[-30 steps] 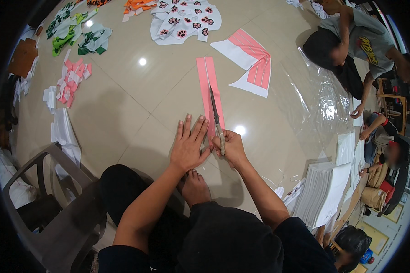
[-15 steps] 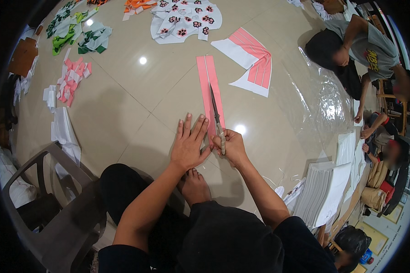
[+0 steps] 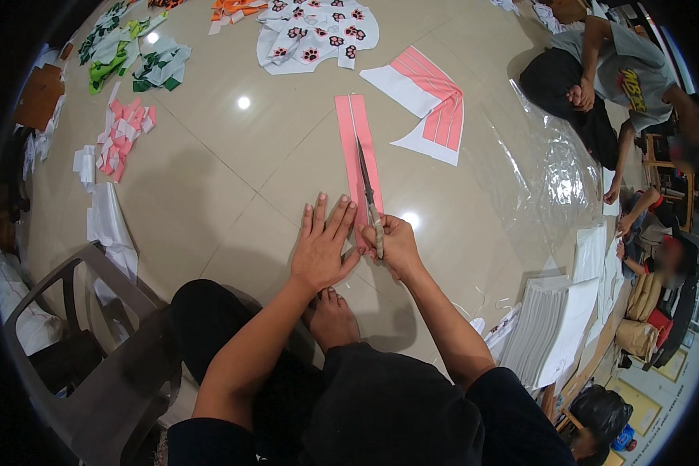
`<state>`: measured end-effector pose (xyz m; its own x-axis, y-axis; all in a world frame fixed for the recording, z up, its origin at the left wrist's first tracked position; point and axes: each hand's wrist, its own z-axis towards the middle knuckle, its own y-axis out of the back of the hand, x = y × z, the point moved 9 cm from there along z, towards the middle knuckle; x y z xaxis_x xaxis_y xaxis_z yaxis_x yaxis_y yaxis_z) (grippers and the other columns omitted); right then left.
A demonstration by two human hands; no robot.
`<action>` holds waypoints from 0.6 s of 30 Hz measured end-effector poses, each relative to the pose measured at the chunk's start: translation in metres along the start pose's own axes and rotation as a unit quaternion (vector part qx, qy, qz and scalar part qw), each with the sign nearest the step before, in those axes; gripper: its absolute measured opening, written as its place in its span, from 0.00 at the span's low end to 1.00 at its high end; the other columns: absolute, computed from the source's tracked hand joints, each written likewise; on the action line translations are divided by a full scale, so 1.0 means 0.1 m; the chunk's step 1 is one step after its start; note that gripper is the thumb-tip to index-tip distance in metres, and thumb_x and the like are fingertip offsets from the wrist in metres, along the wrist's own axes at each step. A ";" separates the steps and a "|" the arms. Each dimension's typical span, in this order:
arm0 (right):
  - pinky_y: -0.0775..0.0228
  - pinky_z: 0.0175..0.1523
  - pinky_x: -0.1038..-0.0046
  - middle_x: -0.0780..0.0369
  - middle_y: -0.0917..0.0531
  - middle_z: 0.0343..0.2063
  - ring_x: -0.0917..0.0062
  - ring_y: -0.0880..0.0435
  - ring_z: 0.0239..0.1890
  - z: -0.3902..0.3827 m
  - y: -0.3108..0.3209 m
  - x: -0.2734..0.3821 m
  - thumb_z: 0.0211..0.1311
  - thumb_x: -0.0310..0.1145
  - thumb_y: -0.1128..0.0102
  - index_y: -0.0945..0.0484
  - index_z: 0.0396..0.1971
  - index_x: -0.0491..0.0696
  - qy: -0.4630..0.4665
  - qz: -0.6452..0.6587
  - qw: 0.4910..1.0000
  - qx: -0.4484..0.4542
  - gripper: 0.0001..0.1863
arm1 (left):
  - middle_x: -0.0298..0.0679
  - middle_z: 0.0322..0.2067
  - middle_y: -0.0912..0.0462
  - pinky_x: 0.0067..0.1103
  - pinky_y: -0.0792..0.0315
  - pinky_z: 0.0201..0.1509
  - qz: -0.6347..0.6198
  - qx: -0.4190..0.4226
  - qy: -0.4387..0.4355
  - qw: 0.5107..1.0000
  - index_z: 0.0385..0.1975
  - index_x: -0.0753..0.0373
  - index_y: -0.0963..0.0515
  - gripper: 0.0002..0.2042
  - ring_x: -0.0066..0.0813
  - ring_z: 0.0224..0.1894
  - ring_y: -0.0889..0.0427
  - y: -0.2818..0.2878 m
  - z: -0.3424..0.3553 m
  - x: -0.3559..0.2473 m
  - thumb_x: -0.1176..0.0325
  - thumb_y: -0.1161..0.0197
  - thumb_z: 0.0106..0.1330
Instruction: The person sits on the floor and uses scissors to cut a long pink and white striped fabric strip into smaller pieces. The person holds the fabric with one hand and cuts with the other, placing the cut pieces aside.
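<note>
A long pink strip (image 3: pixel 342 116) with a thin white line along it lies on the tiled floor in front of me. My left hand (image 3: pixel 322 248) is open, fingers spread and flat, its tips at the strip's left edge. My right hand (image 3: pixel 391 245) grips the handles of long scissors (image 3: pixel 367 186), whose blades point away from me along the strip's middle. My bare foot (image 3: pixel 332 318) is just below my left hand. A folded white piece with pink stripes (image 3: pixel 443 105) lies beyond the strip to the right.
Paw-print fabric (image 3: pixel 311 35), green pieces (image 3: pixel 155 66) and pink scraps (image 3: pixel 124 136) lie around. A grey plastic chair (image 3: pixel 93 342) stands at left. Clear plastic (image 3: pixel 536 179) and stacked white sheets (image 3: pixel 544 326) lie at right, near co-workers (image 3: pixel 621 78), (image 3: pixel 652 248).
My right hand and the scissors have edged slightly forward along the pink strip. My left hand stays in place. The upper co-worker's arms and hands have shifted a little.
</note>
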<state>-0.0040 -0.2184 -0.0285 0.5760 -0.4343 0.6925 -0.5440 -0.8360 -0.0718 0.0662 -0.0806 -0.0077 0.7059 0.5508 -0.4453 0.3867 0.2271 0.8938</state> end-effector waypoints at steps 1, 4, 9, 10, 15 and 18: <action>0.28 0.23 0.77 0.65 0.17 0.24 0.80 0.15 0.20 0.00 0.00 0.00 0.67 0.28 0.25 0.22 0.36 0.43 0.001 0.001 1.000 0.002 0.11 | 0.40 0.88 0.47 0.55 0.63 0.91 0.001 -0.002 0.000 1.000 0.88 0.56 0.46 0.47 0.60 0.89 0.56 0.00 0.00 0.00 0.43 0.39 0.73; 0.28 0.23 0.77 0.65 0.17 0.24 0.80 0.16 0.20 0.00 0.01 -0.01 0.67 0.28 0.25 0.22 0.36 0.44 0.005 0.008 1.000 0.006 0.11 | 0.40 0.88 0.47 0.55 0.63 0.91 -0.001 -0.001 0.000 1.000 0.88 0.56 0.47 0.47 0.60 0.89 0.56 0.01 0.00 0.00 0.43 0.39 0.73; 0.26 0.24 0.78 0.65 0.16 0.25 0.80 0.16 0.20 0.00 0.01 0.01 0.68 0.30 0.24 0.21 0.37 0.42 0.003 -0.003 1.000 -0.002 0.12 | 0.40 0.88 0.47 0.55 0.63 0.91 -0.001 0.002 0.001 1.000 0.89 0.56 0.47 0.47 0.60 0.89 0.57 -0.02 0.00 0.01 0.43 0.39 0.73; 0.25 0.25 0.78 0.64 0.16 0.25 0.81 0.16 0.20 -0.01 0.00 0.05 0.68 0.31 0.24 0.20 0.37 0.41 0.002 -0.012 1.000 -0.004 0.12 | 0.40 0.88 0.48 0.55 0.64 0.91 -0.001 0.001 0.000 1.000 0.89 0.56 0.47 0.47 0.60 0.89 0.57 -0.01 0.00 0.01 0.43 0.39 0.73; 0.21 0.25 0.77 0.64 0.15 0.27 0.83 0.18 0.21 0.08 0.00 0.11 0.69 0.32 0.24 0.18 0.40 0.39 0.015 -0.017 1.000 -0.005 0.13 | 0.40 0.88 0.48 0.54 0.64 0.91 -0.002 0.011 0.000 1.000 0.88 0.57 0.46 0.47 0.60 0.89 0.58 0.00 0.01 -0.01 0.42 0.41 0.74; 0.19 0.24 0.76 0.64 0.16 0.27 0.84 0.19 0.21 0.09 -0.02 0.18 0.69 0.33 0.23 0.17 0.40 0.39 0.019 -0.028 0.999 -0.001 0.13 | 0.40 0.88 0.48 0.54 0.64 0.91 -0.003 0.009 0.002 1.000 0.88 0.57 0.46 0.46 0.60 0.89 0.58 0.00 0.00 0.00 0.41 0.41 0.75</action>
<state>0.0125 -0.2275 -0.0224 0.5822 -0.3741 0.7218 -0.5126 -0.8581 -0.0313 0.0662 -0.0801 -0.0079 0.7011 0.5533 -0.4498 0.4006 0.2163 0.8904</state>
